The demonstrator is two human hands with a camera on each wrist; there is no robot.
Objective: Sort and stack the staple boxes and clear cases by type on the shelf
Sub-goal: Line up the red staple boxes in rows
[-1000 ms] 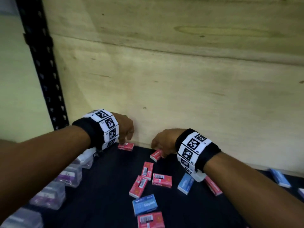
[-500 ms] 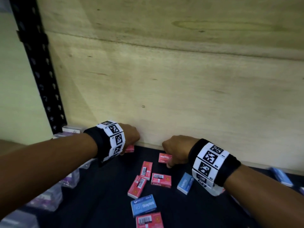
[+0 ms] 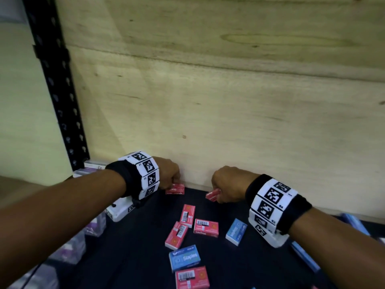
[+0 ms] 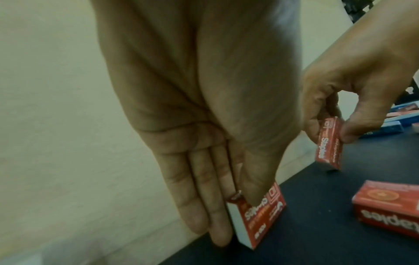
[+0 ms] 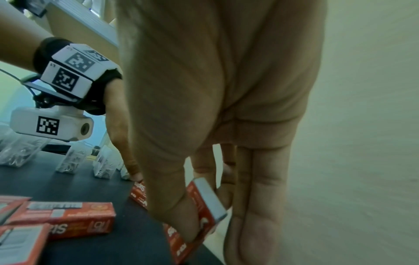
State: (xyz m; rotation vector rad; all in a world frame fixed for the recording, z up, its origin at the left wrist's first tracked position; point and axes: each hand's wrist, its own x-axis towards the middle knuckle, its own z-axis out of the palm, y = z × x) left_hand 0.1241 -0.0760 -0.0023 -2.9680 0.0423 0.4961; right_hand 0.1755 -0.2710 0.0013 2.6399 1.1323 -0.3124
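Note:
On the black shelf [image 3: 133, 253], my left hand [image 3: 169, 181] pinches a red staple box [image 3: 176, 188] that stands on edge against the wooden back panel. The left wrist view shows the thumb on the box's [image 4: 263, 215] printed face and the fingers behind it. My right hand [image 3: 218, 196] pinches another red staple box [image 3: 212, 195] between thumb and fingers, tilted just above the shelf [image 5: 205, 202]. Several red boxes [image 3: 206, 227] and two blue boxes [image 3: 184, 257] lie loose in front. Clear cases [image 3: 91, 170] stand along the left.
The plywood back panel [image 3: 229, 122] rises right behind both hands. A black perforated upright [image 3: 60, 97] stands at the left. More blue boxes [image 3: 354, 224] lie at the far right. A row of clear cases [image 5: 20, 152] runs along the shelf's left side.
Both hands went forward to the back panel. The right hand lifted and tilted its red box. The left hand closed on the red box by the panel.

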